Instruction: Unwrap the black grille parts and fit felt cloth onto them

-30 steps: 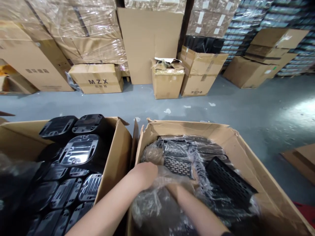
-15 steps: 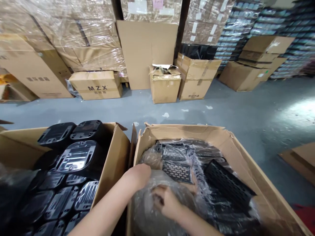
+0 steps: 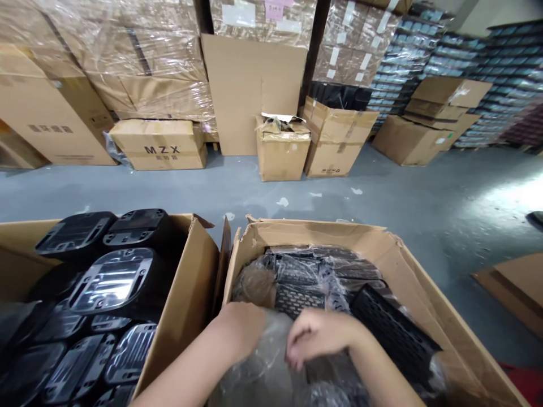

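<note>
Both my hands reach into the right cardboard box. It holds black perforated plastic parts wrapped in a clear plastic bag. My left hand is pushed down into the bag at the box's near left side, fingers hidden in the plastic. Curled palm-down, my right hand rests over the bag and a black part, fingertips pinching the plastic. The left cardboard box is filled with glossy black moulded housings, stacked bottom-up.
Grey concrete floor stretches beyond the boxes. Against the back stand shrink-wrapped pallets of cartons, an MZX carton, small open cartons and stacked dark trays. A flattened carton lies at right.
My right hand has come up out of the bag and shifted right, now lying on top of the plastic. The view has tilted slightly downward and left.
</note>
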Demonstrator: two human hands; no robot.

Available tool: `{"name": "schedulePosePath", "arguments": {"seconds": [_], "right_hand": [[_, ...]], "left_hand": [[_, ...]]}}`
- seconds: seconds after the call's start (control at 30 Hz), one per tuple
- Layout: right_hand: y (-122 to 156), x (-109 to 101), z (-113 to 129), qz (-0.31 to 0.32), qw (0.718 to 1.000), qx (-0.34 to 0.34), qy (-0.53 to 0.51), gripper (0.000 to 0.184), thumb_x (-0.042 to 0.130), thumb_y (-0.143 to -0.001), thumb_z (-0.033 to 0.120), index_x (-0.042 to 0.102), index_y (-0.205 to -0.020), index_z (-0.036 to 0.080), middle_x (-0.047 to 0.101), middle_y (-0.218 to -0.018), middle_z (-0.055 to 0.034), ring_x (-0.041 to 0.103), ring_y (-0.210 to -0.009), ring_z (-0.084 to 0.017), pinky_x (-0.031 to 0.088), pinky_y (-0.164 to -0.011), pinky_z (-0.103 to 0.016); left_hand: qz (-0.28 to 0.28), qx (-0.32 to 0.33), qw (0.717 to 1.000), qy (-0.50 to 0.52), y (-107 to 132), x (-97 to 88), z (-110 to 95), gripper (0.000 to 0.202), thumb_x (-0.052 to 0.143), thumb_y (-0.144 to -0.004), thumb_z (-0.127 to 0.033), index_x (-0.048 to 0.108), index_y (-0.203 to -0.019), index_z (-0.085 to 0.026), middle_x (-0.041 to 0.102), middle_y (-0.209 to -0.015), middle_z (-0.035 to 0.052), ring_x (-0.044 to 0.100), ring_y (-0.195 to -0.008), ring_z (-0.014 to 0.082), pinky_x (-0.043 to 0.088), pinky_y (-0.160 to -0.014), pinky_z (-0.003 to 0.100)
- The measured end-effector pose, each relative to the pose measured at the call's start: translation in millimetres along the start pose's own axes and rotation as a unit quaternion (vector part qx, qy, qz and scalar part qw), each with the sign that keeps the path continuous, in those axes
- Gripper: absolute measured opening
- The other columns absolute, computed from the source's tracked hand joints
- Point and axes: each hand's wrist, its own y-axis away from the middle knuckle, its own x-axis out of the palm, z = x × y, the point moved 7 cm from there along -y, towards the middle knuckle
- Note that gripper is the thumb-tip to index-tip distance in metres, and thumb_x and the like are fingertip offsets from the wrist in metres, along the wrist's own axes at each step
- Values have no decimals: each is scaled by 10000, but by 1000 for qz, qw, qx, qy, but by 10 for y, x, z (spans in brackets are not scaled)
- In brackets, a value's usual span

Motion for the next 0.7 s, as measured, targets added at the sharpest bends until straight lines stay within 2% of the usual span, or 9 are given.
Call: {"name": "schedulePosePath", "arguments": {"seconds": [0.03,0.07,0.13,0.23,0.3,0.37,0.43,0.53,0.7], "right_hand": [[-19,-209,-189,-64,995,75,9,255,436,-797,321,630,-855,167,673,-762,-9,618,-689,-135,458,-619,-218],[-13,-432,-408,-157,971,172,46,248,421,-799,289,629,-848,163,670,-767,-25,619,-705,-145,460,-637,-235],[-34,-646,-711,-271,916,273,111,273,418,-783,205,575,-989,116,625,-959,-132,577,-896,-219,433,-754,-329],[-104,-547,-1077,-343,858,345,166,465,461,-735,128,412,-1191,55,435,-1200,-255,403,-1123,-324,359,-849,-435],[-102,-377,-1270,-374,826,365,209,476,420,-761,127,373,-1234,96,368,-1267,-232,334,-1181,-311,356,-863,-416],[-67,-211,-1430,-380,805,378,253,453,375,-790,148,374,-1243,147,397,-1258,-196,392,-1146,-282,389,-826,-376],[-33,-88,-1563,-349,813,379,271,451,373,-801,188,369,-1251,168,458,-1207,-184,509,-1022,-267,425,-746,-347],[14,-75,-1615,-289,857,335,263,386,427,-788,229,474,-1171,219,556,-1109,-124,584,-880,-228,424,-685,-291],[80,-542,-1414,-263,887,254,283,164,480,-770,293,640,-766,259,646,-861,-29,586,-830,-197,376,-669,-242]], "left_hand": [[1,-4,1000,6,6,-7,-4,343,430,-655,-1,652,-901,-89,672,-883,159,621,-837,285,498,-698,362],[-2,-8,1000,12,11,-16,-4,349,422,-655,5,656,-893,-95,672,-884,155,623,-832,279,498,-695,356],[-11,-11,1000,19,18,-37,-5,352,404,-659,10,662,-875,-94,673,-882,155,624,-829,275,497,-691,347],[-11,-3,1000,17,20,-48,-9,350,401,-658,9,661,-872,-86,671,-887,156,625,-827,269,494,-696,335],[-7,3,1000,16,15,-44,-9,352,398,-663,2,649,-900,-69,665,-903,166,622,-833,274,493,-702,344],[-8,7,1000,16,6,-36,-8,355,396,-661,2,642,-912,-54,662,-903,176,621,-833,284,495,-698,358],[-19,9,1000,10,-4,-30,-9,360,397,-651,8,645,-904,-57,665,-894,174,623,-825,286,498,-692,359],[-26,7,1000,4,-11,-19,-14,355,403,-649,1,652,-890,-76,669,-885,165,626,-820,280,502,-682,349],[-22,11,1000,8,-2,-29,-50,342,406,-676,-24,653,-902,-93,671,-885,159,624,-830,281,500,-687,356]]}}
